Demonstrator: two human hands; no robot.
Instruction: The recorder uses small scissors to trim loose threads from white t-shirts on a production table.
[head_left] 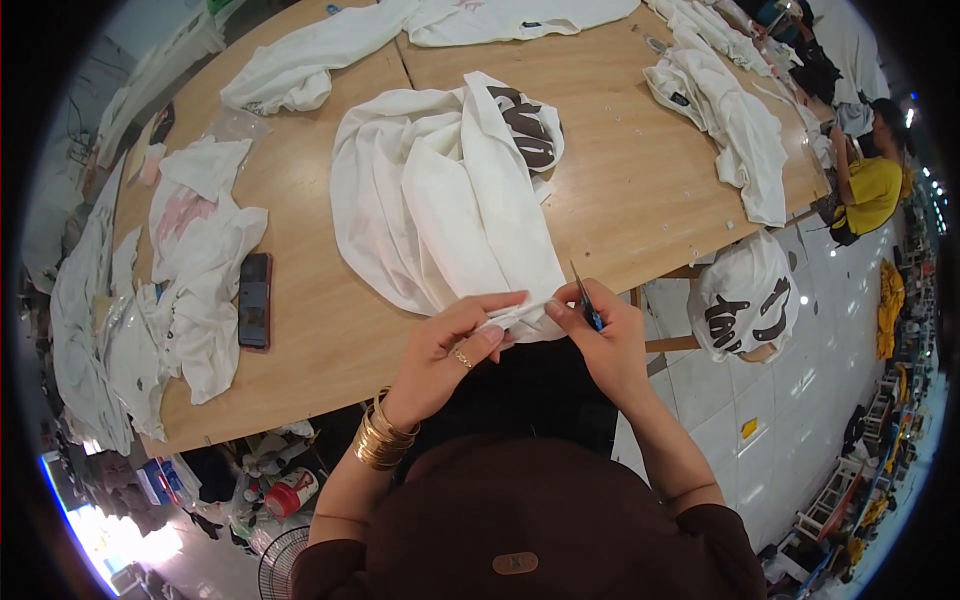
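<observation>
A white garment (pixel 470 200) with a dark brown print on its far right part lies bunched on the table in front of me, its near edge drawn over the table's front edge. My left hand (pixel 447 350), with a ring and gold bangles at the wrist, pinches that near edge between thumb and fingers. My right hand (pixel 612 335) holds small scissors (pixel 588 306) with blue on the handle, blades pointing up and away. The thumb and forefinger of this hand also pinch the cloth, close to the left fingertips. The scissors' lower part is hidden in the palm.
On the wooden table (pixel 290 220) are a dark phone (pixel 255 300), white garments (pixel 205 260) at left, and others (pixel 725 130) at right. A cloth-covered stool (pixel 745 300) stands right of the table. A person in yellow (pixel 870 190) sits farther right. Below left is a red-lidded container (pixel 285 497).
</observation>
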